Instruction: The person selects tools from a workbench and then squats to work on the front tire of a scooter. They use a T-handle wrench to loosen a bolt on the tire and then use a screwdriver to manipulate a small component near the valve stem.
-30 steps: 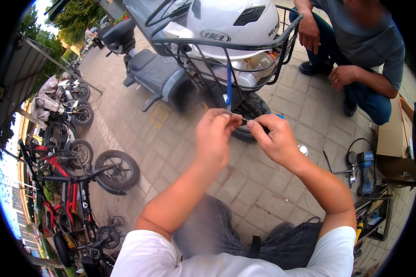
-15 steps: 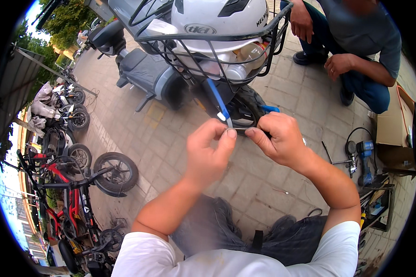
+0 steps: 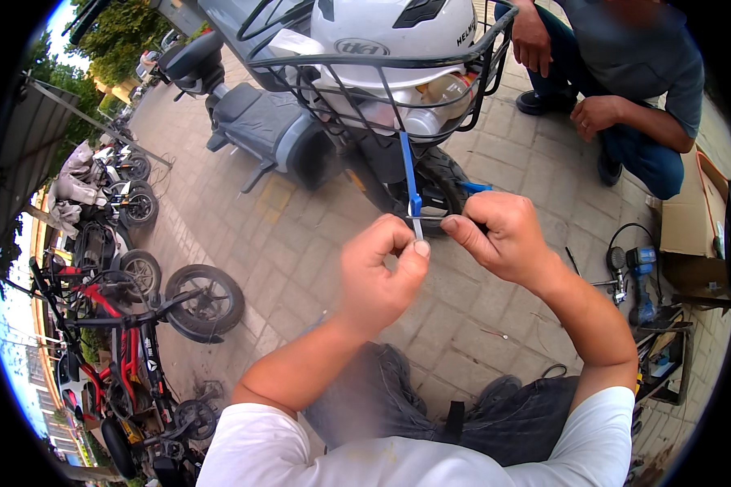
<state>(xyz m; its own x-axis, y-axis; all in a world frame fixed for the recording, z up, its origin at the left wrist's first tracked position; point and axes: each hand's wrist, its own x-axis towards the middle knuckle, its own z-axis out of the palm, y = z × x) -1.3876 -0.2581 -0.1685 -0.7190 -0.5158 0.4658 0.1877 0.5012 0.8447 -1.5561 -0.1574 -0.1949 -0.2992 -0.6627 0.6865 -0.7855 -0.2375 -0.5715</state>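
Note:
In front of the scooter's front wheel [image 3: 447,174], my left hand [image 3: 379,272] pinches the pale lower end of a flat blue strip [image 3: 408,166] between thumb and finger. The strip runs up to the bottom of the black wire basket [image 3: 382,61]. My right hand [image 3: 503,239] is closed around a thin dark rod [image 3: 432,217], whose tip meets the strip just above my left fingers. A blue piece [image 3: 477,187] shows behind my right hand; whether it belongs to the rod, I cannot tell.
The basket holds a white helmet [image 3: 394,28] and a bottle [image 3: 443,101]. A person [image 3: 638,73] squats at the upper right. A cardboard box [image 3: 690,219], a blue power tool [image 3: 642,284] and a tool tray [image 3: 670,365] are at the right. A red bike [image 3: 122,349] stands left.
Both hands have shifted slightly right. The blue strip now hangs more upright, and the rod's tip, hidden at my left fingertips before, shows across the strip above them.

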